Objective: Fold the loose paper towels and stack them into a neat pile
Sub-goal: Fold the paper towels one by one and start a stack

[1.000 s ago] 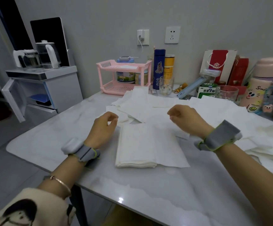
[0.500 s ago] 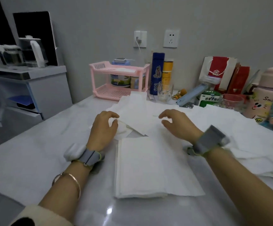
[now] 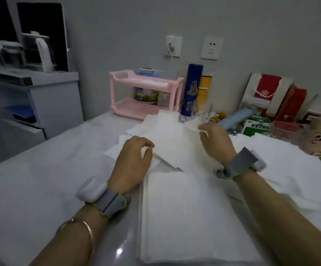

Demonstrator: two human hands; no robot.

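We note a marble-look table (image 3: 40, 189) with the folded stack of paper towels (image 3: 184, 214) lying flat at the near edge, between the two forearms, its sides roughly squared. Just beyond the stack a loose paper towel (image 3: 171, 143) is held slightly off the heap, spread between both hands. The left hand (image 3: 130, 164) has its fingers curled, with thumb and forefinger closed on the sheet's near left corner. The right hand (image 3: 215, 143) pinches the far right corner between thumb and fingertips, the sheet's edge showing just beyond them. Both wrists carry grey bands. More loose towels (image 3: 290, 169) lie rumpled and overlapping on the right side of the table, running under the right forearm, and a few corners poke out to the left of the left hand. Along the wall at the back we log a pink two-tier rack (image 3: 146, 93), a blue bottle (image 3: 192, 89) with a yellow bottle (image 3: 204, 89) beside it, a clear glass (image 3: 203, 112), a green box (image 3: 257, 125) and a red-and-white paper bag (image 3: 267, 91). The frame is soft with motion blur toward its right edge.
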